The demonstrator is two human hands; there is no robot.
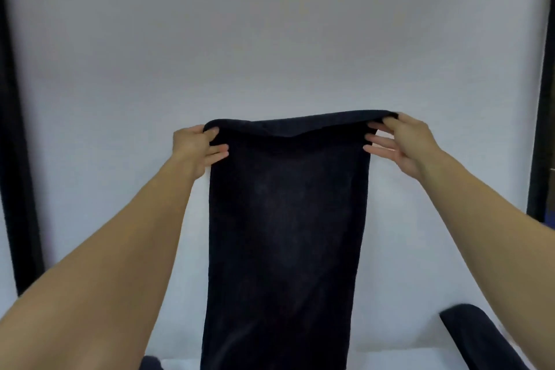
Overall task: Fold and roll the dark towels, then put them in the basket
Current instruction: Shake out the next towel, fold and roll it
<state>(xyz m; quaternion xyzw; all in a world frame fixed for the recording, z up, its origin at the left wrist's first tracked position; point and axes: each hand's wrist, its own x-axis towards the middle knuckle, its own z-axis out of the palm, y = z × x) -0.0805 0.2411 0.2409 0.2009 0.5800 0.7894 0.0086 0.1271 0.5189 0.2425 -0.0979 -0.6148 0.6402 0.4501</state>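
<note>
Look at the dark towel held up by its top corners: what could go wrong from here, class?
1. The right hand pinches only the corner of the dark towel, other fingers spread, so that grip might slip.
2. The top edge sags in the middle between the right and left hand, so the fold may come out uneven.
3. Lowered carelessly, it could land on the other dark cloth at lower right.

My left hand (196, 146) and my right hand (404, 144) are bare: no gloves, no rings that I can make out, no watch or band at either wrist. My forearms are bare too, with no sleeve anywhere along them; they enter from about 7 o'clock and 4 o'clock and taper toward the wrists. My nails look short and unpainted, though the picture is soft. Four fingers (377, 139) show separately on my right hand.
</note>
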